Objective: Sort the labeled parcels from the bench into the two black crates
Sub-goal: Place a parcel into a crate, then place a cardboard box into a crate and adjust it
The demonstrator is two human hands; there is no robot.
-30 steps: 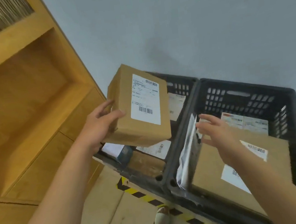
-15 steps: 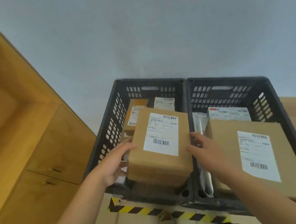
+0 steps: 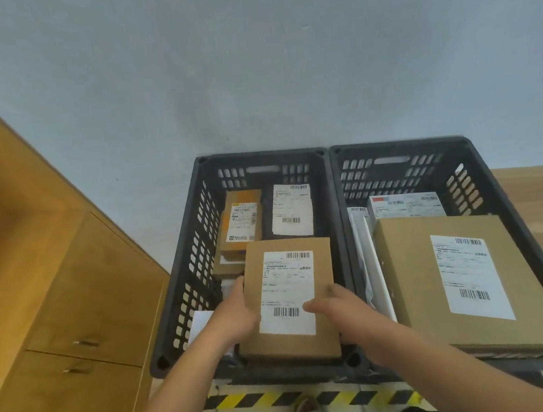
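Cardboard parcel [image 3: 293,301] sits low in the left crate [image 3: 183,279], label up. Your left hand [image 3: 234,318] clasps its left edge, your right hand [image 3: 337,307] lies on its right side, both gripping it.

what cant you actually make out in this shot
Head view only:
- Label text on the held brown box: too small and blurred.
- Parcels beneath it in the left crate: covered by the box and the left hand.
- Right hand fingertips: partly behind the box edge.
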